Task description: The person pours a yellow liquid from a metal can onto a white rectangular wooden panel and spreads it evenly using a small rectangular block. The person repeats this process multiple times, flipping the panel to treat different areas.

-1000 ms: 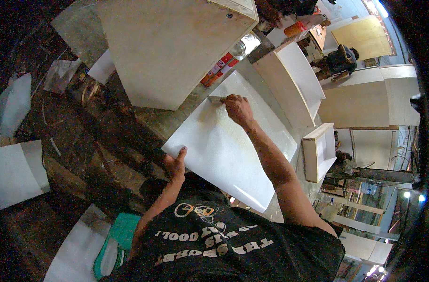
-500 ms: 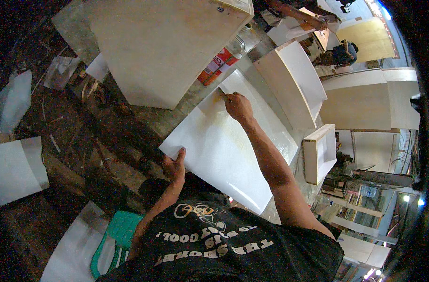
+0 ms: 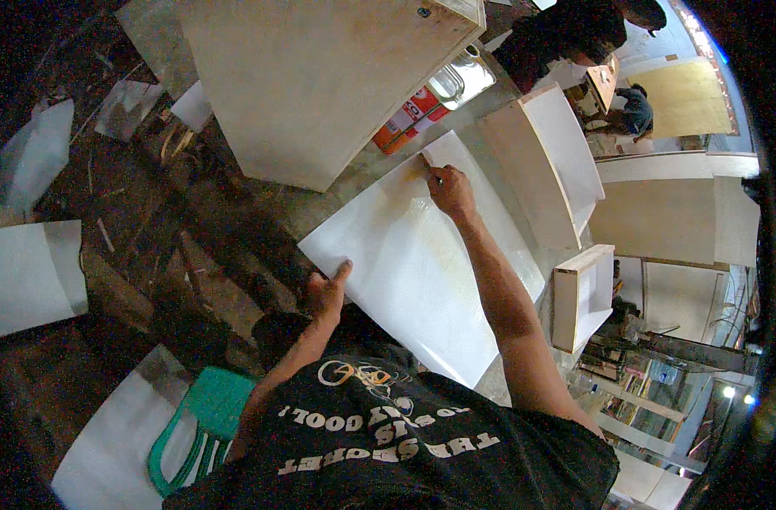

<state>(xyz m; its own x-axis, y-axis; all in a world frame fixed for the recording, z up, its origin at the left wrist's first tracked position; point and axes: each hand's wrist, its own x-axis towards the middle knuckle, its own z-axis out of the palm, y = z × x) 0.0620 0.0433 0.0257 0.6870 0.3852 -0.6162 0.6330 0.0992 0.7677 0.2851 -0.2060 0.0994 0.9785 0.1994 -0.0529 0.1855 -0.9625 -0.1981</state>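
A white sheet [image 3: 388,289] lies at an angle in front of me, with a yellowish wet-looking smear across its upper middle. My left hand [image 3: 326,294] holds the sheet's left edge, thumb on top and fingers out of sight beneath. Near the far corner, my right hand [image 3: 452,192] is closed around a small thin flat tool [image 3: 425,161], whose tip meets the sheet's surface. The hand hides most of that tool, so its exact kind is unclear. Just beyond the sheet stands a red and silver metal can [image 3: 413,116].
A large pale wooden box [image 3: 320,76] stands at the far left of the sheet. Shallow wooden trays [image 3: 582,293] sit to the right. A green plastic chair [image 3: 209,408] is at lower left, near white offcuts [image 3: 35,276] on the littered floor. Other people [image 3: 566,38] are at the back.
My right hand has shifted slightly along the sheet's far part, tool still held. The whole view has swung a little. At the back, a person has moved closer to the can.
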